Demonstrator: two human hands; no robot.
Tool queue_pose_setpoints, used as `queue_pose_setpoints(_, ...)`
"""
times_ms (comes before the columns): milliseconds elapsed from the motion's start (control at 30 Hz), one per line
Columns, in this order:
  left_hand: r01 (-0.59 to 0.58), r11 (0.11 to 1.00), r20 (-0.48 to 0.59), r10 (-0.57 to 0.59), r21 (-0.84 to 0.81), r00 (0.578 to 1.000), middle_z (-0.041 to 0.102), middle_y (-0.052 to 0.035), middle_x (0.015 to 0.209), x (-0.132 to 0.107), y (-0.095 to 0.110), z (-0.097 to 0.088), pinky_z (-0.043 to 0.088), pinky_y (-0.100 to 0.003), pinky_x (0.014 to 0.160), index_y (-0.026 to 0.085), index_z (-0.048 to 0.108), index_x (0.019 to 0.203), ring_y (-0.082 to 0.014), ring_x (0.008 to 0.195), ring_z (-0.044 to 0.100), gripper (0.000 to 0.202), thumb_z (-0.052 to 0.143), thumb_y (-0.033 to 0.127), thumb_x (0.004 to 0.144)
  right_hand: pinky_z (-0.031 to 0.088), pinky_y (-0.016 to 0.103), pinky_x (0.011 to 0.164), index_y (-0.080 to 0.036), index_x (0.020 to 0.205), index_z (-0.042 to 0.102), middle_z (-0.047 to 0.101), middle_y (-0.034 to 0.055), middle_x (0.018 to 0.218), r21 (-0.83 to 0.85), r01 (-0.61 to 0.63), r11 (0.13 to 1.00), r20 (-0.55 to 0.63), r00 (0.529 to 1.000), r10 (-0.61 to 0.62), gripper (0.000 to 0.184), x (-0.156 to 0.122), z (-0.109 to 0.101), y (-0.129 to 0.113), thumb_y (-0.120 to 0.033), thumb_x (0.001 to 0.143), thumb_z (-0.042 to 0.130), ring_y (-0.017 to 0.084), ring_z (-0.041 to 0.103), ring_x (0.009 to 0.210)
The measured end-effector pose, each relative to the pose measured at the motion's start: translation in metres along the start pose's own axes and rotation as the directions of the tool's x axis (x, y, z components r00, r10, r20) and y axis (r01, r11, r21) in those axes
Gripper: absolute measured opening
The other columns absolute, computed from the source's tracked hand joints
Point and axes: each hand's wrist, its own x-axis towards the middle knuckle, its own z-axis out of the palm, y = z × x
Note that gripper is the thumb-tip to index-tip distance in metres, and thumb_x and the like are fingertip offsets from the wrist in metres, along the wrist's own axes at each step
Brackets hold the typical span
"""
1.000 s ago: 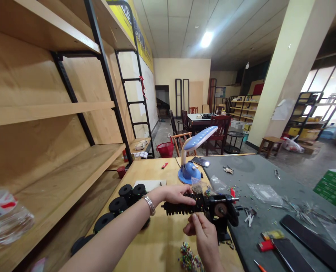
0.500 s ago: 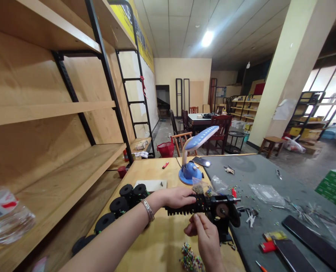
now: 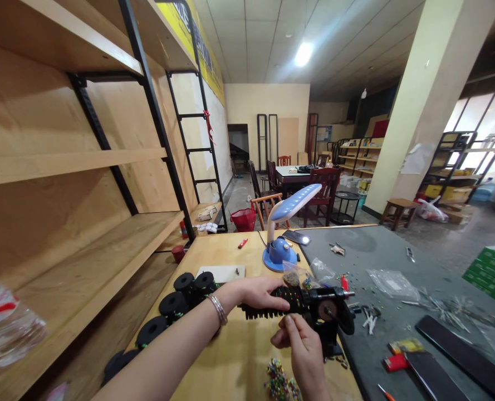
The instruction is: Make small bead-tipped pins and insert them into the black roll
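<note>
A black machine [image 3: 334, 312] with a small wheel stands at the near edge of the tables, and a black ridged roller [image 3: 291, 295] extends left from it. My left hand [image 3: 259, 292] lies over this roller, its fingers bent across the far side and the thumb along the front. Just below the roller, the thumb and forefinger of my right hand [image 3: 299, 342] are pinched together. Whatever they hold, if anything, is too small to make out. A heap of multicoloured beads [image 3: 279, 379] sits on the wood beside my right hand.
Black spools [image 3: 173, 303] line the left side. Behind the roller are a blue lamp [image 3: 279, 253] and a white slab [image 3: 220, 273]. On the grey mat to the right lie plastic bags [image 3: 393, 283], a red lighter [image 3: 394, 363] and dark phone-like slabs [image 3: 460, 345]. Shelving [image 3: 155, 111] rises at left.
My left thumb has come forward over the front of the roller, and the fingers have shifted slightly back. My right hand keeps its pinch in the same place. The view has moved slightly.
</note>
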Motion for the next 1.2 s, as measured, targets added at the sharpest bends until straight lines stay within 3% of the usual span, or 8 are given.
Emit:
queue_pose_setpoints(200, -0.057, 0.996, 0.0, 0.057, -0.072, 0.998, 0.07, -0.0062, 0.103, 0.002, 0.0, 0.0, 0.049, -0.029, 0.075, 0.017, 0.064, 0.103, -0.0239, 0.09, 0.064, 0.034, 0.062, 0.041, 0.079, 0.048, 0.024, 0.05, -0.018, 0.07, 0.059, 0.066, 0.0026, 0.05, -0.017, -0.007, 1.0, -0.011, 1.0, 0.007, 0.044, -0.001, -0.001, 0.001, -0.058, 0.086, 0.048, 0.016, 0.059, 0.049)
queue_pose_setpoints(533, -0.033, 0.993, 0.024, 0.036, -0.116, 0.999, 0.068, -0.006, 0.11, 0.005, -0.005, 0.001, 0.048, -0.032, 0.08, 0.02, 0.062, 0.11, -0.0257, 0.097, 0.062, 0.04, 0.063, 0.043, 0.078, 0.049, 0.025, 0.05, -0.018, 0.068, 0.059, 0.065, 0.0031, 0.049, -0.033, 0.003, 0.999, -0.023, 1.0, -0.004, 0.045, -0.001, 0.002, -0.002, -0.059, 0.085, 0.048, 0.017, 0.06, 0.048)
queue_pose_setpoints(833, -0.005, 0.985, 0.097, 0.023, -0.174, 0.995, 0.071, -0.002, 0.099, 0.014, -0.013, 0.0, 0.048, -0.029, 0.076, 0.02, 0.067, 0.102, -0.0219, 0.086, 0.064, 0.034, 0.062, 0.044, 0.078, 0.048, 0.024, 0.052, -0.018, 0.071, 0.059, 0.063, 0.0017, 0.051, -0.051, 0.002, 0.999, -0.027, 1.0, -0.003, 0.042, -0.007, 0.002, 0.002, -0.056, 0.087, 0.048, 0.016, 0.058, 0.05)
queue_pose_setpoints(1033, 0.0, 0.987, 0.101, 0.016, -0.162, 0.995, 0.071, -0.0023, 0.101, 0.016, -0.016, 0.0, 0.047, -0.032, 0.081, 0.022, 0.067, 0.105, -0.0246, 0.092, 0.063, 0.041, 0.062, 0.051, 0.077, 0.048, 0.026, 0.051, -0.021, 0.073, 0.061, 0.064, 0.0019, 0.051, -0.078, -0.02, 0.997, 0.007, 1.0, 0.021, 0.041, -0.02, -0.013, 0.016, -0.057, 0.087, 0.046, 0.019, 0.06, 0.05)
queue_pose_setpoints(1200, 0.003, 0.991, 0.1, 0.011, -0.136, 0.995, 0.071, -0.0026, 0.101, 0.016, -0.015, -0.001, 0.047, -0.031, 0.079, 0.023, 0.066, 0.108, -0.0245, 0.092, 0.063, 0.043, 0.061, 0.052, 0.077, 0.046, 0.026, 0.049, -0.024, 0.072, 0.062, 0.065, 0.0017, 0.052, -0.218, -0.01, 0.976, 0.074, 0.997, 0.027, 0.042, -0.034, -0.035, 0.032, -0.057, 0.087, 0.043, 0.019, 0.06, 0.049)
